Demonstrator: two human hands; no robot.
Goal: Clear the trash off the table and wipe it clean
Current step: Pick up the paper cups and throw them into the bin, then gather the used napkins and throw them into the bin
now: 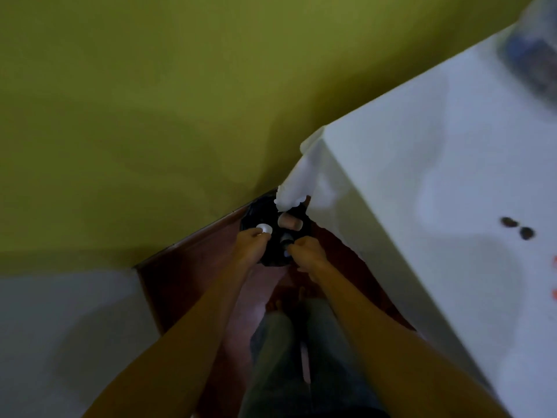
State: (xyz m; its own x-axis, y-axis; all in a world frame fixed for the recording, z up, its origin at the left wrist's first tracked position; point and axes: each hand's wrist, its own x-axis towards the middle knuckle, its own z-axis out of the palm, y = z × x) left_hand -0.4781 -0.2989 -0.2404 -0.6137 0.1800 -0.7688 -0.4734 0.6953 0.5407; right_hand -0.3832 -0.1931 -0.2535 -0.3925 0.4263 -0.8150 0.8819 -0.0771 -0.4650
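Note:
Both my hands are held low over a black trash bin [259, 212] that stands on the floor by the green wall. My left hand [250, 245] pinches a small white piece of trash [264, 228] over the bin's opening. My right hand [307, 251] is closed around a small dark piece of trash [285, 239] with a pale end. A pinkish item [290, 221] lies inside the bin. The table [422, 176], under a white cloth, is to my right, with two small dark bits [509, 222] on it.
A corner of the cloth [294, 188] hangs down over the bin's far rim. Red specks [554, 260] show at the right edge of the table. A blurred bluish clear object [533, 49] sits at the table's far end. My legs are below, on a reddish floor.

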